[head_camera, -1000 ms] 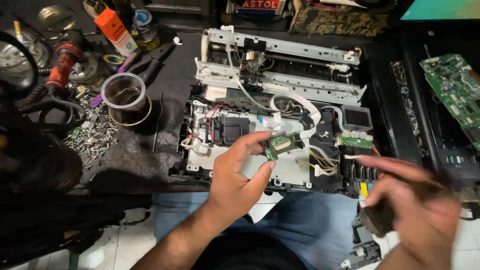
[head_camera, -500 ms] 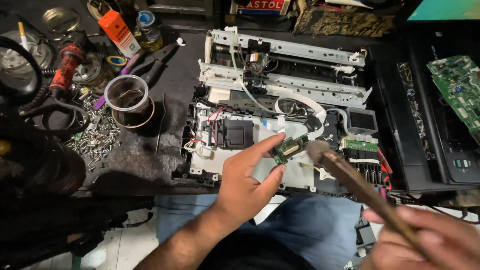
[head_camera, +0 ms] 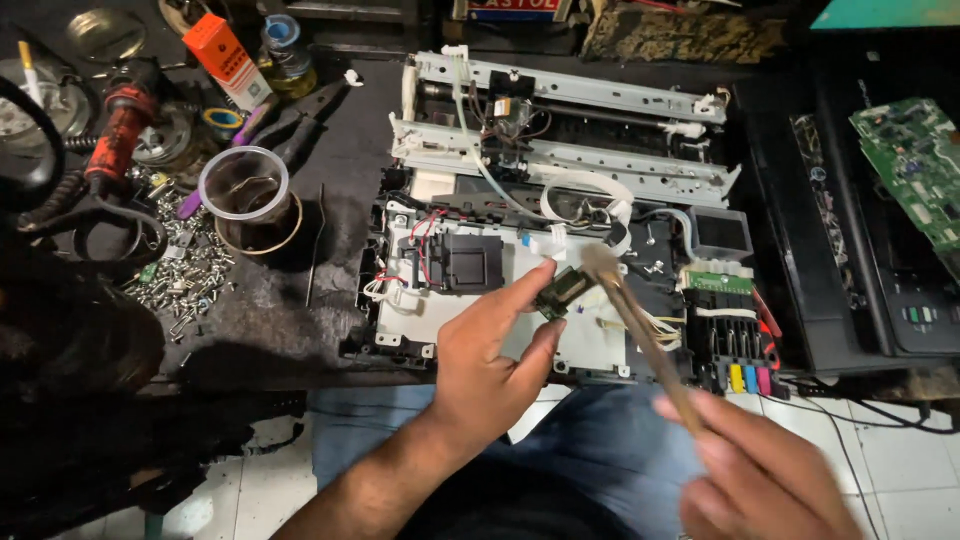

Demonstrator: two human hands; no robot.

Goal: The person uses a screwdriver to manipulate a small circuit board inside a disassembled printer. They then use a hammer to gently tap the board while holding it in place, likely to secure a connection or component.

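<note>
My left hand (head_camera: 495,350) pinches a small dark electronic part (head_camera: 562,291) between thumb and forefinger above an opened printer chassis (head_camera: 450,290). My right hand (head_camera: 765,470), blurred at the lower right, grips the wooden handle of a brush (head_camera: 640,330). The brush's head touches the small part from the right. Inside the chassis lie a black block with red wires (head_camera: 470,262), a white ribbon cable (head_camera: 590,190) and a row of coloured ink fittings (head_camera: 745,378).
A clear plastic cup (head_camera: 243,187) stands left of the chassis beside a pile of screws (head_camera: 185,275). A red-handled tool (head_camera: 120,125), an orange box (head_camera: 228,60) and pliers (head_camera: 290,120) lie at the back left. A green circuit board (head_camera: 915,165) rests on a black housing at right.
My right hand took up the brush and swung it in from the lower right. Its head now meets the small part in my left hand, which has stayed nearly still.
</note>
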